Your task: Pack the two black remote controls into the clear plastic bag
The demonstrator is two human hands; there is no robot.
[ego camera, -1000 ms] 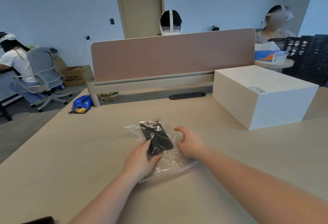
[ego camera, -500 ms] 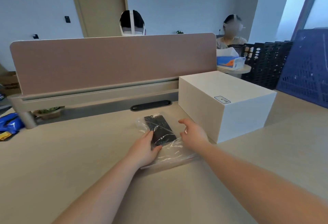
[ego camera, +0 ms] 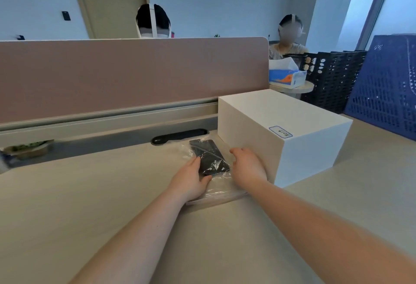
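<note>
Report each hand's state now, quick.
Left hand: open, resting flat on the clear plastic bag beside the black remotes.
Right hand: open, empty, beside the bag.

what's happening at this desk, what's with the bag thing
A person is working with both bare hands on a clear plastic bag lying flat on the beige desk. Black remote controls are already inside it, though how many cannot be told. The left hand presses on the bag at the near end of the remotes, while the right hand rests open beside the bag, next to a white rectangular box. The bag's opening faces the person and does not look sealed yet.
</note>
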